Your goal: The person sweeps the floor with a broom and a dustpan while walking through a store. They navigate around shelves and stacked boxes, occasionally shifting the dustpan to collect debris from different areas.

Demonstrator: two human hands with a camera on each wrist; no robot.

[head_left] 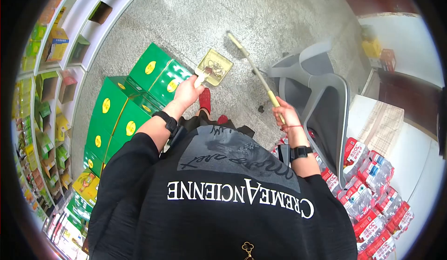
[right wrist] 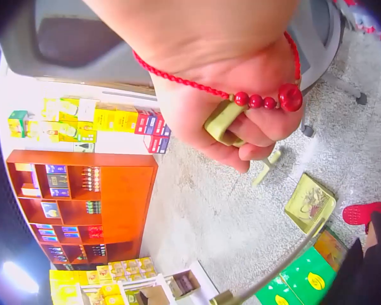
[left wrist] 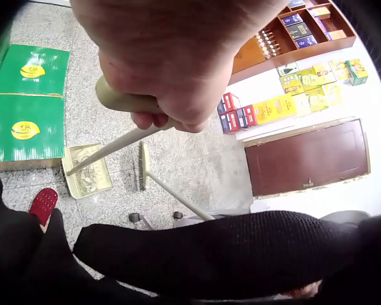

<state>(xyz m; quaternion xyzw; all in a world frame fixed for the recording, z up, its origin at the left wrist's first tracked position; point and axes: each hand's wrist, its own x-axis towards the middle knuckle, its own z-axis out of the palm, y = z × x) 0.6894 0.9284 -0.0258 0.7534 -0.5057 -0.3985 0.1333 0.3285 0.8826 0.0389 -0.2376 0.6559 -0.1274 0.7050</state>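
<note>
My left hand (head_left: 187,92) grips the handle of a long-handled, pale yellow dustpan (head_left: 225,60). Dark, stringy debris and scraps lie in the pan, which sits low at the floor in front of my feet. With my right hand (head_left: 287,115) I hold a broom (head_left: 261,76) by the end of its pole, fingers curled round it. The broom head (left wrist: 143,166) is a narrow bar with bristles, apart from the pan and to its right in the head view. In the right wrist view the grip end (right wrist: 223,122) of the broom shows inside my palm.
Green cartons (head_left: 153,71) are stacked left of the dustpan, beside stocked shelves (head_left: 56,74). A grey chair (head_left: 326,92) stands close by my right arm, with wrapped bottle packs (head_left: 368,199) behind it. My red shoe (head_left: 205,99) is just below the pan.
</note>
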